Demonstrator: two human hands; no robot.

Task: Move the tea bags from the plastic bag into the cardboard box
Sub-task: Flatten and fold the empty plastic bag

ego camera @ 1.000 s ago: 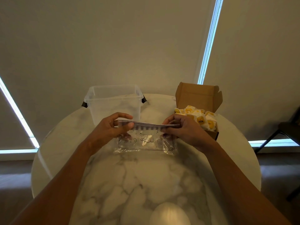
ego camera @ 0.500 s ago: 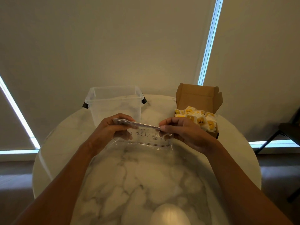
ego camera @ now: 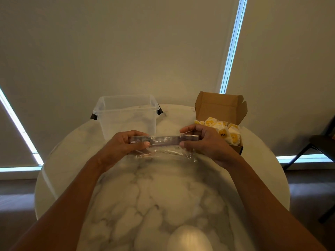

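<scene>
Table (ego camera: 163,196): round white marble, set before drawn blinds (ego camera: 126,51).
Plastic bag (ego camera: 165,140): clear, held stretched between both hands above the table's far half.
Left hand (ego camera: 125,145): thumb and fingers pinch the bag's left end.
Right hand (ego camera: 204,142): thumb and fingers pinch the bag's right end.
Tea bags (ego camera: 223,131): yellow-labelled, piled in the open cardboard box (ego camera: 221,105) just behind the right hand.
Clear bin (ego camera: 126,113): stands behind the left hand.

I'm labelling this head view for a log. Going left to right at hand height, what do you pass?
left hand → plastic bag → right hand → chair
</scene>
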